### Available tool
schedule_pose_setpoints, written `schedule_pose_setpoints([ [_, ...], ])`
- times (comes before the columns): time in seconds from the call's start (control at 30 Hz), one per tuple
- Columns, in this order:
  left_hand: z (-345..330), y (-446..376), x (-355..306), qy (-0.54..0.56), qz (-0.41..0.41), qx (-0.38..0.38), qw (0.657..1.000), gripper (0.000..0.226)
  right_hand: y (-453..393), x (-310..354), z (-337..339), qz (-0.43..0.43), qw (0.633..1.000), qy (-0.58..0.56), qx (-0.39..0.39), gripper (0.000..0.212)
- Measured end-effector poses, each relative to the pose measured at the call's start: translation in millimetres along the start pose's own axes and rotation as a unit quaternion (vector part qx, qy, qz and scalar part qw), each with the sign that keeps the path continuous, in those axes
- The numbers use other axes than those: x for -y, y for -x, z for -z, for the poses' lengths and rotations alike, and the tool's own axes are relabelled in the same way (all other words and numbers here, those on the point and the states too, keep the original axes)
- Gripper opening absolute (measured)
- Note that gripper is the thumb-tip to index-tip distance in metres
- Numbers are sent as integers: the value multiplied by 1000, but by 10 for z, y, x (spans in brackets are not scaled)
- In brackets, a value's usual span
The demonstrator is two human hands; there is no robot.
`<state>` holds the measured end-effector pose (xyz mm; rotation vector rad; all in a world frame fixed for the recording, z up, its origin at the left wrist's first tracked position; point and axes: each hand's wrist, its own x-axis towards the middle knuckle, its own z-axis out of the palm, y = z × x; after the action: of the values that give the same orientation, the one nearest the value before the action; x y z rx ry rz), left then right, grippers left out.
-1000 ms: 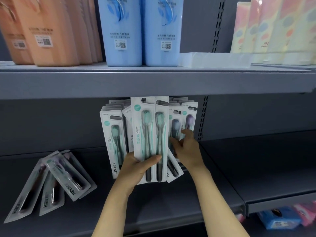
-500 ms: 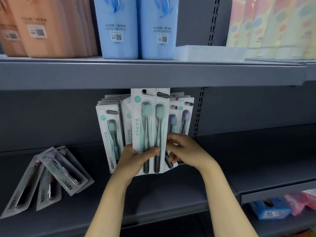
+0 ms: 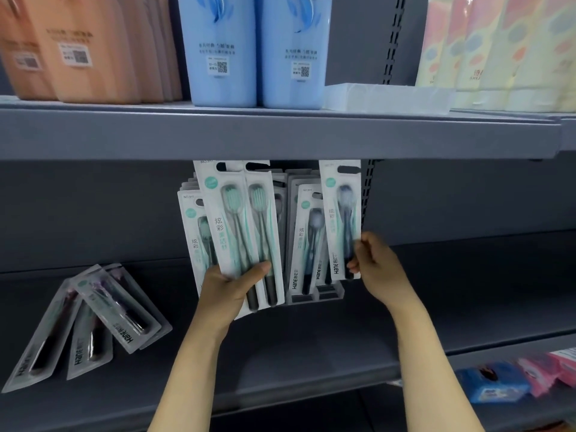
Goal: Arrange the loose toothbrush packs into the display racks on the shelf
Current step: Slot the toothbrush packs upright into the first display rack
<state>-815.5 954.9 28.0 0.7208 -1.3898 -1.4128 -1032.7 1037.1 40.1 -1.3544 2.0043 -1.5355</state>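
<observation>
Green-bristled toothbrush packs, two white cards fanned together [image 3: 241, 235], sit in your left hand [image 3: 229, 286]: thumb curled across the front, fingers behind, held tilted before the grey display rack [image 3: 314, 294] under the upper grey metal shelf [image 3: 280, 135]. Your right hand [image 3: 378, 265] pinches the lower edge of one upright blue-bristled toothbrush pack [image 3: 341, 219], just beside the racked rows. Four loose packs [image 3: 90, 319] lie on the lower shelf, well left.

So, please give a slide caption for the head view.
Left hand grips green toothbrush packs; right hand lifts a blue pack.
</observation>
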Motion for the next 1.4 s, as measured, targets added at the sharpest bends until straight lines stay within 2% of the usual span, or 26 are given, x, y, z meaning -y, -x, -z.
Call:
schedule_pose_setpoints([
  [0.17,-29,17,-38,-8,-7,-7,1000,14,-56,-105,-184,-13,1000,-12,-25,19],
  [0.47,-35,-1,-7,-8,0,-8,1000,15,-89,-244,-339,-50,997,-54,17,24],
  [0.8,-93,-71,30,-25,5,0,1000,12,-184,-281,-331,-61,997,-29,36,21],
  [1.4,-205,-148,55,-13,-3,11,1000,17,-206,-302,-320,-75,994,-66,42,19],
])
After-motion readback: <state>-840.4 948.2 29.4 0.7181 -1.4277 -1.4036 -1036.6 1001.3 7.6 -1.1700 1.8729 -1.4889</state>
